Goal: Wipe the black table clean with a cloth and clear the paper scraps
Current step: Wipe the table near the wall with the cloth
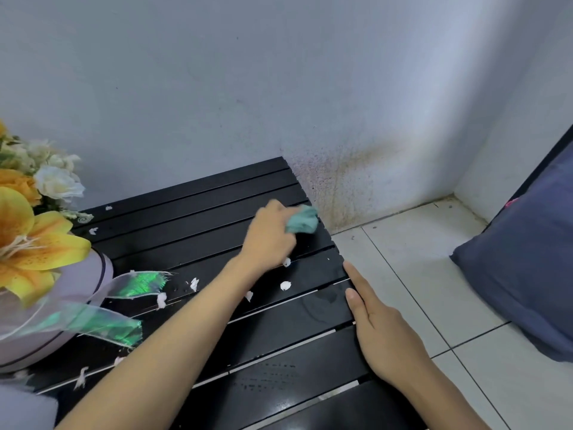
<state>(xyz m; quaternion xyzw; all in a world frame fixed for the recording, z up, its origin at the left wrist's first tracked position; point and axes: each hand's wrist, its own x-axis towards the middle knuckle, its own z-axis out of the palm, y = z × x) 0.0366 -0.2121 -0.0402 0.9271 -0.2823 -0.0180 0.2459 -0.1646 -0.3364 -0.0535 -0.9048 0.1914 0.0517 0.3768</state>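
The black slatted table (198,206) fills the lower middle of the view. My left hand (269,237) reaches across to its far right corner and is shut on a crumpled teal cloth (302,220) pressed on the slats. My right hand (378,324) lies flat with fingers together along the table's right edge and holds nothing. Several white paper scraps lie on the slats: one (285,285) just below my left wrist, one (161,300) near the middle, one (108,207) at the far left edge.
A pale round vase (77,287) with yellow and white flowers (24,231) and an iridescent green ribbon (136,285) stands on the table's left side. The stained wall (341,169) is right behind. White floor tiles (412,259) and a dark blue cushion (527,268) lie to the right.
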